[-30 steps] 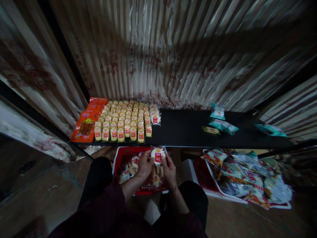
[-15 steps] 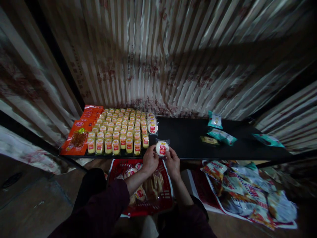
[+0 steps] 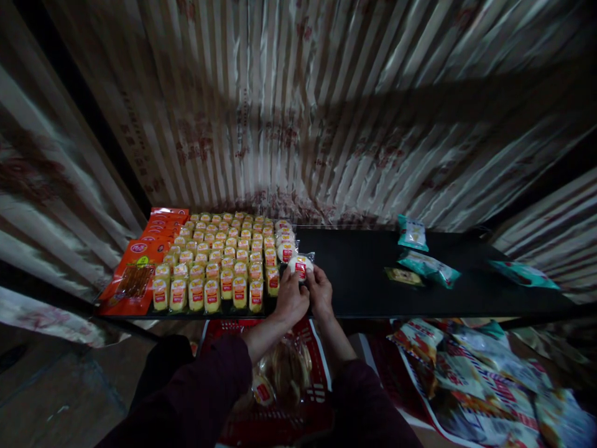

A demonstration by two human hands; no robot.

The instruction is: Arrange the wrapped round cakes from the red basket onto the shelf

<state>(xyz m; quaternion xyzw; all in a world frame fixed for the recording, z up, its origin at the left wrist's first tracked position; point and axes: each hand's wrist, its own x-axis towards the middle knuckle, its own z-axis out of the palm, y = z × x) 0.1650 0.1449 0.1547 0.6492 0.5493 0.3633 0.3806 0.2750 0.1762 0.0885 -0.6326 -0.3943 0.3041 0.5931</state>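
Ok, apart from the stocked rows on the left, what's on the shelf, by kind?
teal packets: 3
yellow packet: 1
cake, held by left hand and right hand: 1
Total: 5

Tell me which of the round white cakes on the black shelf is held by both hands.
The front one, last in the short column; left hand and right hand grip its wrapper.
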